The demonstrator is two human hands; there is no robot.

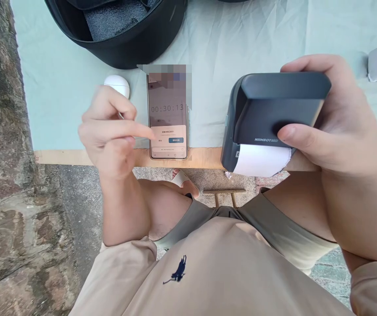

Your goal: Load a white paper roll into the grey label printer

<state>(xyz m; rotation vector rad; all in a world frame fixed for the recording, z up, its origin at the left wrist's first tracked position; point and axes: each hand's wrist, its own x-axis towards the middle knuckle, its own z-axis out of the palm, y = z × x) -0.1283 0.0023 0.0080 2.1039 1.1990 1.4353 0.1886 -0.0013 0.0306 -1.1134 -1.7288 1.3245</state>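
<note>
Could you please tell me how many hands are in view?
2: the left hand, pointing at the left edge of the phone, and the right hand, holding the dark printer.

Left hand (111, 131) pointing, index finger (132, 129) extended; right hand (338, 116) gripping.

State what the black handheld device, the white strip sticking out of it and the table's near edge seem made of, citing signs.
Black device: probably hard plastic, smooth and satin; soft sheen, clean edges.
White strip: likely paper, matte; thin, curved.
Table edge: apparently wood, dull; tan tone, though grain is hard to make out.
</note>
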